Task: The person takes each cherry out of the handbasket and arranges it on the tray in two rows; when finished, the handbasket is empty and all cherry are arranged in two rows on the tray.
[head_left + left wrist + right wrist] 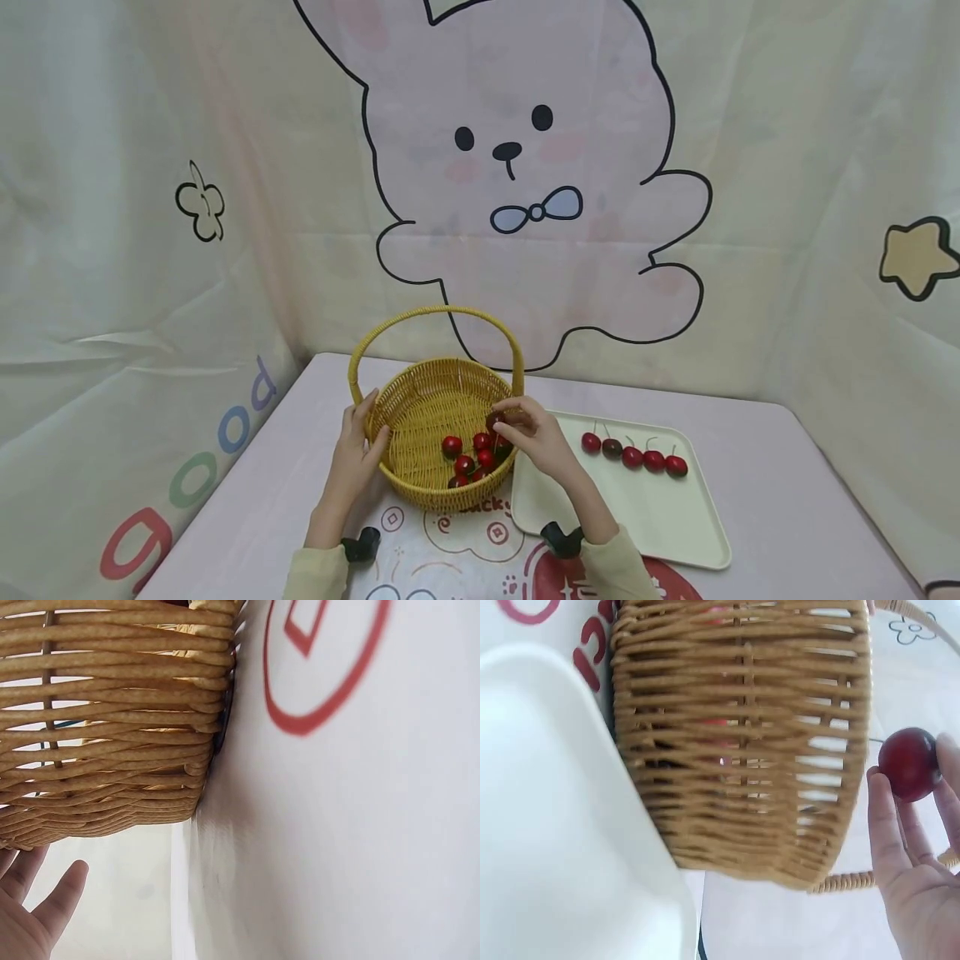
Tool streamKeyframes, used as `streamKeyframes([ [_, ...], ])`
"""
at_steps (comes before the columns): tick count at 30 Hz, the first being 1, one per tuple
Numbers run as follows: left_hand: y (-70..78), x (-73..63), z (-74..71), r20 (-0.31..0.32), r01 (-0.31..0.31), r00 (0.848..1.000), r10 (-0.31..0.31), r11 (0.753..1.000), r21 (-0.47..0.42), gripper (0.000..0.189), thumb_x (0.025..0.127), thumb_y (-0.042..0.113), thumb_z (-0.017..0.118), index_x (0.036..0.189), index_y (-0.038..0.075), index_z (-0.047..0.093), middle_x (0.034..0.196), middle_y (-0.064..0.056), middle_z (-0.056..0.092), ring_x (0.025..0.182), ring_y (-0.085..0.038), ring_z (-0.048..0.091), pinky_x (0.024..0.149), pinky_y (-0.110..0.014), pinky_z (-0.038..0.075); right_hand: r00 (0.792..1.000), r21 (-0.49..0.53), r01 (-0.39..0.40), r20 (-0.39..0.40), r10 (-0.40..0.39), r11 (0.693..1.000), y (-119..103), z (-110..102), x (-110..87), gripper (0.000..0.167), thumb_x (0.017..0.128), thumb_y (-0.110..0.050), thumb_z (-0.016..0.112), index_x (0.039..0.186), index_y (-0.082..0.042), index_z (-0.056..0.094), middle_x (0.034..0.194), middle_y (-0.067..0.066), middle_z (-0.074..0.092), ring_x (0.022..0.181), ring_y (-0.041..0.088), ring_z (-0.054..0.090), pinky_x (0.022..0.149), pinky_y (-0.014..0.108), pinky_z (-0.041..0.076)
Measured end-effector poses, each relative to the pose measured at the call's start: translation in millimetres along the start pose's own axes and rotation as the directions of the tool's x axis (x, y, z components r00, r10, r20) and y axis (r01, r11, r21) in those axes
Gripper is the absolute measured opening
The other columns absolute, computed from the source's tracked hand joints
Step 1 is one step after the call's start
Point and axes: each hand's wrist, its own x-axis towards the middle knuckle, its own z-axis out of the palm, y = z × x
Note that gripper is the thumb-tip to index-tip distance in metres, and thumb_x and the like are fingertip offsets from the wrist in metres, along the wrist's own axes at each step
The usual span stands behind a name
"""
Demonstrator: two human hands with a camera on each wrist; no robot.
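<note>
Head view: right hand point(536, 435) pinches a cherry point(909, 765), basket point(411, 417) below. Left hand point(351, 454), spread, touches basket. Release should be low.

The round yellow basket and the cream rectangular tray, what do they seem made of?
Round yellow woven basket: perhaps wicker or plastic rattan, slight sheen; interlaced strands show. Cream rectangular tray: probably plastic, smooth, judging by its even, grainless surface.

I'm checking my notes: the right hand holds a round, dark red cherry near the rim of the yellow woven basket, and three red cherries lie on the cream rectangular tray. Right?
Not three: the head view shows five red cherries in a row on the cream tray. The right hand does hold the dark red cherry near the yellow basket.
</note>
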Motion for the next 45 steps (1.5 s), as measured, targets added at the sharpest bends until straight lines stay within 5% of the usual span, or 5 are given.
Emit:
streamKeyframes([
  [10, -2.3, -0.8, 0.6, -0.012, -0.009, 1.0, 0.009, 1.0, 0.008, 0.066, 0.089, 0.012, 0.059, 0.143, 0.033, 0.028, 0.124, -0.016, 0.041, 0.1, -0.037, 0.057, 0.077, -0.055, 0.049, 0.999, 0.021, 0.036, -0.013, -0.036, 0.999, 9.4, -15.2, -7.4, 0.03, 0.085, -0.01, 0.064, 0.115, -0.006, 0.06, 0.115, 0.013, 0.059, 0.107, 0.029, 0.059, 0.085, 0.027, 0.051],
  [15, -2.5, -1.7, 0.9, -0.014, -0.009, 1.0, 0.009, 1.0, 0.005, 0.066, 0.088, 0.012, 0.06, 0.143, 0.033, 0.028, 0.124, -0.016, 0.04, 0.1, -0.037, 0.057, 0.077, -0.056, 0.049, 0.999, 0.007, 0.045, -0.031, -0.045, 0.999, -2.8, -25.3, -13.6, 0.03, 0.083, 0.001, 0.063, 0.113, 0.004, 0.058, 0.111, 0.02, 0.057, 0.105, 0.036, 0.059, 0.082, 0.029, 0.052],
  [24, -0.7, -2.1, 0.7, -0.001, 0.011, 1.0, -0.011, 1.0, 0.0, 0.062, 0.09, 0.016, 0.057, 0.143, 0.03, 0.029, 0.125, -0.015, 0.039, 0.101, -0.036, 0.057, 0.078, -0.056, 0.049, 0.988, -0.206, 0.048, -0.135, -0.077, 0.977, -11.6, -48.6, -20.1, 0.028, 0.081, 0.001, 0.066, 0.108, 0.004, 0.062, 0.103, 0.02, 0.061, 0.092, 0.035, 0.06, 0.074, 0.029, 0.054],
  [34, 0.6, -0.5, 0.1, 0.004, 0.006, 1.0, -0.006, 1.0, 0.0, 0.062, 0.09, 0.016, 0.058, 0.144, 0.03, 0.028, 0.126, -0.014, 0.039, 0.104, -0.037, 0.056, 0.08, -0.056, 0.048, 0.981, -0.223, 0.01, -0.185, -0.053, 0.975, 30.3, -70.5, -21.3, 0.033, 0.079, 0.001, 0.068, 0.111, 0.007, 0.061, 0.104, 0.023, 0.06, 0.093, 0.039, 0.063, 0.078, 0.04, 0.053],
  [45, 1.4, 0.7, -0.2, 0.008, 0.018, 1.0, -0.018, 1.0, -0.004, 0.061, 0.09, 0.014, 0.058, 0.143, 0.025, 0.03, 0.126, -0.014, 0.04, 0.103, -0.037, 0.056, 0.079, -0.057, 0.048, 0.984, -0.314, -0.112, -0.168, 0.06, 0.943, 58.3, -80.6, -23.4, 0.034, 0.08, -0.011, 0.07, 0.112, 0.001, 0.064, 0.103, 0.014, 0.06, 0.093, 0.03, 0.063, 0.079, 0.034, 0.053],
])
